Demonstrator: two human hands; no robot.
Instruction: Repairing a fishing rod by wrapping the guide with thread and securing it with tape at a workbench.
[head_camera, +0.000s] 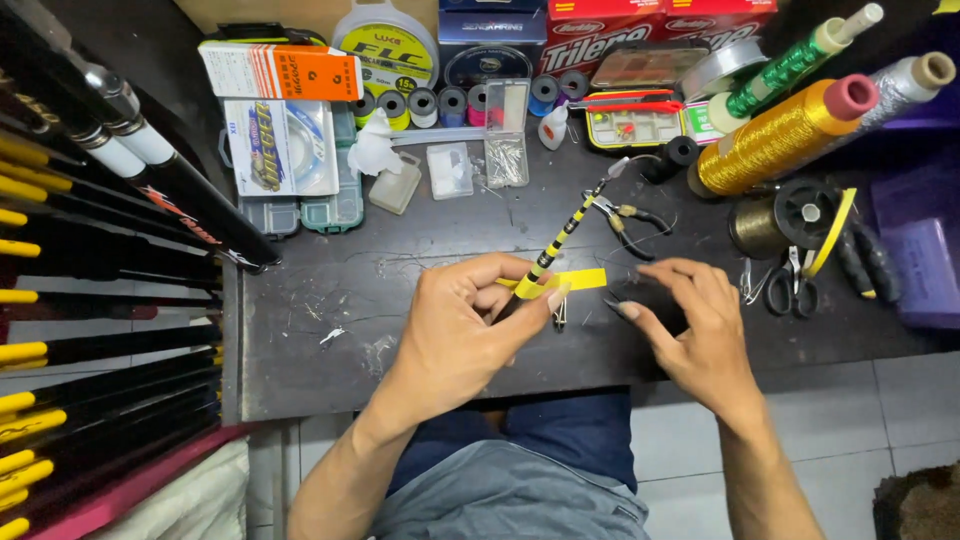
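At desk centre, above the dark worktop (330, 330), the left hand (465, 320) is closed around the lower end of the yellow-and-black banded rod tip (560, 238). Its long axis runs diagonally, up and away to the right from that grip, free end near the small pliers (630, 218). A yellow tape strip (580, 279) lies just behind the fingers. Right hand (700, 325) sits just right of the rod, fingers half curled, thumb and forefinger pinched close; whether they hold anything, cannot tell. Left is the nearer.

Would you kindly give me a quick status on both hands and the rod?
Left hand gripping striped rod. Right hand beside it, fingertips pinched, contents unclear. Pliers lying near rod tip.
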